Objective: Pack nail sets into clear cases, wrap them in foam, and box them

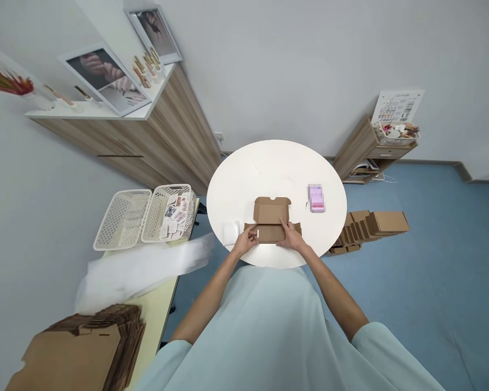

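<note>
A brown cardboard mailer box [272,212], partly folded, lies at the near side of the round white table [264,168]. Its lid panel stretches away from me and its side flaps stick out left and right. My left hand [246,240] has its fingers bent around the left end flap. On the right part of the box, my right hand [292,238] grips the near edge and the fold, fingers partly spread. A white padded piece [230,232] rests just left of my left hand. To the right lies a pink and purple pack [317,198], its print blurred.
Two white baskets [124,220], one with printed cards [175,216], stand on a side table at left. White wrapping sheets [146,271] and stacked flat cardboard [77,353] lie nearer. Folded boxes [387,222] are piled on the floor at right. Wooden cabinets [179,125] flank the wall.
</note>
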A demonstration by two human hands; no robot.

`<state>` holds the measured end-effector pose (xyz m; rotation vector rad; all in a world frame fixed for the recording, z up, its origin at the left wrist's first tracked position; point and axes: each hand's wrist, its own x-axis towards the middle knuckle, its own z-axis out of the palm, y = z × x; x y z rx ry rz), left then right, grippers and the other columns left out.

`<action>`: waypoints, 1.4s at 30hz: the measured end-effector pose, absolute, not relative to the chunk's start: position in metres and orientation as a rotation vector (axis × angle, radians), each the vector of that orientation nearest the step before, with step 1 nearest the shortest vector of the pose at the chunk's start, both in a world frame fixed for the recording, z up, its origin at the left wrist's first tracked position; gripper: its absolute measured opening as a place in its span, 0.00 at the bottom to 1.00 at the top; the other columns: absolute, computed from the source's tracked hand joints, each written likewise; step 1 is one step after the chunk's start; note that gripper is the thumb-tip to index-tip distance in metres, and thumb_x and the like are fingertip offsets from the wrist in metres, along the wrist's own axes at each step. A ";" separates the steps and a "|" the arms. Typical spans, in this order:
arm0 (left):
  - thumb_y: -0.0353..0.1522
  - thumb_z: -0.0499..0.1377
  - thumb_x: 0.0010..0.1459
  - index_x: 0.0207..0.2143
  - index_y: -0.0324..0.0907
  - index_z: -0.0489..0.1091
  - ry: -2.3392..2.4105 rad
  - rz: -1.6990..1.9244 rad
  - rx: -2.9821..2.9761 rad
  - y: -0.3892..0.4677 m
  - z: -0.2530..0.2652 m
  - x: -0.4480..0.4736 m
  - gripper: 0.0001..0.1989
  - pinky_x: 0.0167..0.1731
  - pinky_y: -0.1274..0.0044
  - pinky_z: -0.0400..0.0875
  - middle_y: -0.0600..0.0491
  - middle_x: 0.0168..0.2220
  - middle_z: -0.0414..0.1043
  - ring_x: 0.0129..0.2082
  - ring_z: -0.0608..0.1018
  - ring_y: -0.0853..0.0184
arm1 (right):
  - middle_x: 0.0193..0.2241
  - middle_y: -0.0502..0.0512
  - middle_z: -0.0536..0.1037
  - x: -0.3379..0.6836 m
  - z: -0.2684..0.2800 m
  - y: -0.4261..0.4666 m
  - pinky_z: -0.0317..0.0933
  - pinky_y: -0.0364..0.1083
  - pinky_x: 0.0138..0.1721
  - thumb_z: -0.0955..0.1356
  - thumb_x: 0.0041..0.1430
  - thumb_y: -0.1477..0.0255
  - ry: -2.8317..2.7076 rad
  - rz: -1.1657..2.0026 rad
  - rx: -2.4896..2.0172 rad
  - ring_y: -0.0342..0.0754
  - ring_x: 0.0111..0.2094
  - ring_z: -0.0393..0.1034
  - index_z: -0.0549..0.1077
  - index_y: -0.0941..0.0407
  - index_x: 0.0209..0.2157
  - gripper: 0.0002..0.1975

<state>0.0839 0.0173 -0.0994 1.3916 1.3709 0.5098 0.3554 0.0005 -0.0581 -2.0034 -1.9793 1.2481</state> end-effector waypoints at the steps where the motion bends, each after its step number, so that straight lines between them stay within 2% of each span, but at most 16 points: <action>1: 0.23 0.68 0.52 0.68 0.41 0.65 1.359 0.470 1.437 0.021 -0.097 0.086 0.40 0.55 0.68 0.79 0.50 0.44 0.78 0.46 0.83 0.64 | 0.71 0.70 0.57 0.355 -0.058 0.001 0.68 0.55 0.57 0.81 0.55 0.66 -1.982 1.248 -2.010 0.66 0.63 0.70 0.41 0.47 0.80 0.63; 5: 0.20 0.61 0.54 0.58 0.39 0.74 1.484 0.317 1.678 0.028 -0.085 0.100 0.28 0.50 0.69 0.79 0.47 0.44 0.77 0.47 0.82 0.60 | 0.71 0.70 0.56 0.354 -0.055 0.002 0.69 0.55 0.56 0.81 0.54 0.66 -1.995 1.259 -2.010 0.65 0.62 0.70 0.40 0.46 0.80 0.64; 9: 0.19 0.59 0.58 0.49 0.39 0.77 1.559 0.244 1.744 0.022 -0.072 0.108 0.18 0.50 0.67 0.77 0.43 0.47 0.77 0.48 0.81 0.55 | 0.72 0.69 0.55 0.355 -0.055 0.002 0.68 0.55 0.56 0.81 0.54 0.66 -2.014 1.274 -1.999 0.66 0.65 0.67 0.38 0.45 0.80 0.65; 12: 0.23 0.61 0.63 0.55 0.44 0.75 1.617 0.217 1.792 0.014 -0.061 0.103 0.19 0.51 0.69 0.74 0.44 0.54 0.75 0.51 0.80 0.56 | 0.71 0.68 0.56 0.356 -0.057 0.002 0.68 0.54 0.55 0.81 0.54 0.66 -2.021 1.279 -1.988 0.66 0.67 0.65 0.38 0.44 0.80 0.65; 14: 0.29 0.62 0.67 0.62 0.46 0.70 1.782 0.196 1.794 0.009 -0.054 0.096 0.22 0.50 0.70 0.74 0.43 0.58 0.72 0.53 0.80 0.55 | 0.72 0.69 0.56 0.357 -0.059 0.002 0.68 0.54 0.55 0.81 0.54 0.66 -2.023 1.273 -1.983 0.66 0.67 0.65 0.38 0.43 0.80 0.65; 16: 0.35 0.63 0.68 0.64 0.44 0.68 1.962 0.131 1.727 0.005 -0.048 0.089 0.23 0.47 0.70 0.73 0.41 0.59 0.71 0.54 0.80 0.54 | 0.73 0.69 0.55 0.357 -0.062 0.001 0.69 0.54 0.55 0.81 0.54 0.66 -2.025 1.265 -1.982 0.67 0.67 0.66 0.38 0.44 0.80 0.65; 19: 0.38 0.63 0.69 0.54 0.42 0.74 2.012 -0.002 1.629 0.002 -0.043 0.082 0.15 0.44 0.71 0.72 0.41 0.56 0.75 0.52 0.82 0.53 | 0.74 0.70 0.53 0.357 -0.066 0.001 0.69 0.54 0.54 0.81 0.54 0.66 -2.019 1.263 -1.991 0.67 0.66 0.68 0.38 0.43 0.80 0.65; 22: 0.34 0.60 0.69 0.46 0.44 0.75 1.974 0.002 1.638 0.002 -0.040 0.088 0.07 0.43 0.71 0.70 0.44 0.52 0.79 0.50 0.82 0.54 | 0.74 0.70 0.53 0.358 -0.069 0.001 0.70 0.54 0.54 0.81 0.53 0.65 -2.012 1.265 -1.994 0.68 0.65 0.69 0.38 0.43 0.80 0.65; 26: 0.37 0.62 0.68 0.46 0.44 0.74 1.932 0.102 1.626 0.001 -0.038 0.108 0.08 0.43 0.70 0.70 0.47 0.43 0.83 0.45 0.83 0.54 | 0.76 0.71 0.49 0.358 -0.070 0.001 0.70 0.54 0.55 0.81 0.53 0.65 -2.027 1.244 -1.988 0.69 0.68 0.66 0.38 0.44 0.80 0.66; 30: 0.44 0.64 0.67 0.44 0.43 0.73 1.844 0.246 1.658 -0.001 -0.043 0.125 0.14 0.45 0.70 0.71 0.45 0.46 0.82 0.45 0.83 0.56 | 0.77 0.72 0.46 0.358 -0.069 0.002 0.70 0.55 0.57 0.82 0.51 0.64 -2.039 1.242 -1.978 0.70 0.69 0.65 0.37 0.45 0.80 0.69; 34: 0.36 0.62 0.69 0.46 0.43 0.71 1.856 0.270 1.591 0.001 -0.053 0.127 0.08 0.46 0.71 0.71 0.47 0.46 0.81 0.44 0.82 0.59 | 0.78 0.74 0.42 0.357 -0.066 0.003 0.70 0.57 0.57 0.83 0.50 0.64 -2.069 1.257 -1.998 0.72 0.67 0.67 0.37 0.45 0.80 0.70; 42: 0.30 0.62 0.65 0.37 0.44 0.70 1.848 0.093 1.482 0.009 -0.063 0.125 0.03 0.39 0.73 0.68 0.50 0.37 0.80 0.39 0.82 0.60 | 0.78 0.77 0.38 0.357 -0.057 0.007 0.69 0.59 0.58 0.85 0.46 0.55 -2.082 1.290 -1.979 0.75 0.66 0.69 0.37 0.46 0.80 0.74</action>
